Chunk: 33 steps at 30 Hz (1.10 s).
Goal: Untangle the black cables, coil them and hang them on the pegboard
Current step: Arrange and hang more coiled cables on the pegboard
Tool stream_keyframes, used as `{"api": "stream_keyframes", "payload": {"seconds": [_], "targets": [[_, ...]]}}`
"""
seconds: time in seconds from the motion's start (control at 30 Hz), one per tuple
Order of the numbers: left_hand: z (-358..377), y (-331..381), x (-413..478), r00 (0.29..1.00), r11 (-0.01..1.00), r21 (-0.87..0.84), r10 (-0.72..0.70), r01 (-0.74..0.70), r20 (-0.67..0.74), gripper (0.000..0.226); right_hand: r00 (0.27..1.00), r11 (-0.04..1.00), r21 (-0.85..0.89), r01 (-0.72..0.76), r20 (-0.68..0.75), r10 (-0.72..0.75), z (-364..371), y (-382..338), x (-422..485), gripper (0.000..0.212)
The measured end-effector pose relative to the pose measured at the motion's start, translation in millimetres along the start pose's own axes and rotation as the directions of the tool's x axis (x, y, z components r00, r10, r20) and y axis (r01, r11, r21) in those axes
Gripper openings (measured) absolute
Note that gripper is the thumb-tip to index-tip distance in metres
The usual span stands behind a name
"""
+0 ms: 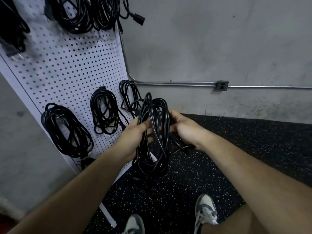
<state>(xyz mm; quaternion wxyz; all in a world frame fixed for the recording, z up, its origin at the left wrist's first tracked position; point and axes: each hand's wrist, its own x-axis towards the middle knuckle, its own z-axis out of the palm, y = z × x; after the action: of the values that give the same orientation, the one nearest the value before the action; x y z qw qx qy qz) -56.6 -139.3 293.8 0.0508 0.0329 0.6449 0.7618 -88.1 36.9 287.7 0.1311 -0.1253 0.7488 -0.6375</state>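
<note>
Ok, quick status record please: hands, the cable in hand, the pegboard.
left hand: grips held coil, left side
right hand: grips held coil, right side
held coil: black cable, looped, between both hands, not yet hung
pegboard: hung coils in top and bottom rows
floor: speckled black mat

My coil of cable (155,112) has a glossy black plastic jacket; the pegboard (70,68) looks matt white, the wall (219,48) rough concrete, the floor (185,174) speckled rubber
</note>
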Motion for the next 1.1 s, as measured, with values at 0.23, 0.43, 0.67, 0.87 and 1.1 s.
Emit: {"api": "stream_keyframes", "payload": {"seconds": [0.23, 0.43, 0.67, 0.87, 1.1], "targets": [[-8, -6, 16, 0.897, 0.784, 0.575, 0.402, -0.234, -0.183, 0.011, 0.995, 0.979, -0.177, 0.101, 0.039, -0.096, 13, -10, -7, 0.049], [-12, -2, 11, 0.765, 0.510, 0.792, 0.638, -0.335, -0.086, 0.010, 0.998, 0.985, -0.164, 0.062, 0.043, -0.056, 17, -14, -8, 0.041], [-21, 8, 36, 0.949, 0.867, 0.387, 0.280, -0.315, 0.146, 0.026, 0.993, 0.999, 0.000, 0.035, 0.115, -0.034, 8, -10, -7, 0.035], [-16, 8, 20, 0.943, 0.610, 0.775, 0.328, -0.168, -0.054, 0.008, 0.993, 0.970, 0.245, 0.012, 0.109, -0.040, 2, -15, -1, 0.078], [-20, -15, 13, 0.942, 0.535, 0.844, 0.297, -0.030, -0.155, 0.026, 0.995, 0.973, -0.230, -0.023, -0.104, -0.001, 32, -8, -6, 0.048]]}}
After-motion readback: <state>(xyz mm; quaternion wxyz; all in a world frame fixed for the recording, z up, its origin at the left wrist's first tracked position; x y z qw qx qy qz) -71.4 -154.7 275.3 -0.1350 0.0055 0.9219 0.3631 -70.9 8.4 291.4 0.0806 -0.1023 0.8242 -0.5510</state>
